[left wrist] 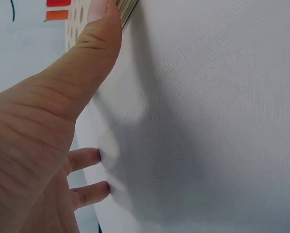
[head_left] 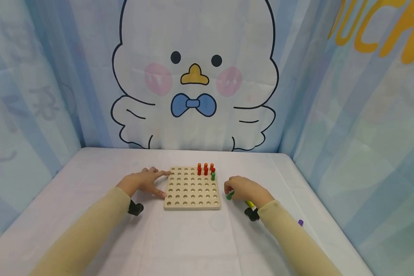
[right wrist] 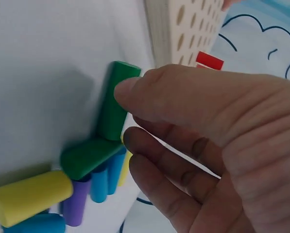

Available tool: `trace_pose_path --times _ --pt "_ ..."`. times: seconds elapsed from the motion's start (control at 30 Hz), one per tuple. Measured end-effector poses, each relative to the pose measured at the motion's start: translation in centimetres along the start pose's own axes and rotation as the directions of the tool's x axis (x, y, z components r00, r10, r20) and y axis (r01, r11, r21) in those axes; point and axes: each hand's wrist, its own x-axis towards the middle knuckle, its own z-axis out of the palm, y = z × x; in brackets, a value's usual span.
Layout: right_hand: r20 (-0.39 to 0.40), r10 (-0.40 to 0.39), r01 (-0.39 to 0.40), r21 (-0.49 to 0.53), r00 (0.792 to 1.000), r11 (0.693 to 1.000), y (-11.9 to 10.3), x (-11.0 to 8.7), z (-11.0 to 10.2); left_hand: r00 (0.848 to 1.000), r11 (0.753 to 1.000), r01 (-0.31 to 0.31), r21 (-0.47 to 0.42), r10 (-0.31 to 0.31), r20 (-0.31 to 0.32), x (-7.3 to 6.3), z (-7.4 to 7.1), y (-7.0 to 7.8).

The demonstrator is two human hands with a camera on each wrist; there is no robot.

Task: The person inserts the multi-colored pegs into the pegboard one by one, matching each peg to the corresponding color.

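Observation:
A wooden pegboard (head_left: 192,206) with rows of round holes lies on the table. Several red pegs (head_left: 205,170) stand in its far right corner, with one green peg (head_left: 213,176) just in front of them. My left hand (head_left: 143,182) spreads thumb and index finger against the board's left edge; its thumb (left wrist: 98,34) touches the rim in the left wrist view. To the right of the board, my right hand (head_left: 246,189) pinches a loose green peg (right wrist: 116,104) by its side. A second green peg (right wrist: 89,158) lies against that peg's lower end.
Beside the right hand lie a yellow peg (right wrist: 35,194), a purple peg (right wrist: 76,204) and several blue pegs (right wrist: 100,184). Another purple peg (head_left: 300,222) sits by the right sleeve. Printed curtains (head_left: 193,130) border the white table (head_left: 186,245) at the back and sides.

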Motion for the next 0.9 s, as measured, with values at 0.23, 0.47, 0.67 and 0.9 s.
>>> trace_pose_path --times 0.23,0.47,0.67,0.9 --pt "-0.015 -0.045 0.046 0.018 0.999 0.999 0.5 0.0 0.8 1.000 1.000 -0.007 0.006 0.007 0.005 -0.3 -0.4 0.3" --pt "-0.053 -0.098 0.098 -0.001 0.994 0.995 0.8 0.0 1.0 1.000 1.000 0.002 0.001 -0.002 0.010 -0.5 -0.5 0.4" --pt "-0.050 -0.098 0.099 0.008 0.994 0.995 1.2 0.2 1.1 1.000 1.000 0.000 -0.004 0.000 0.012 -0.4 -0.7 0.5" --pt "-0.044 -0.080 0.081 0.019 0.996 0.997 0.8 0.3 1.0 1.000 1.000 0.001 -0.008 -0.001 0.020 -0.5 -0.6 0.4"
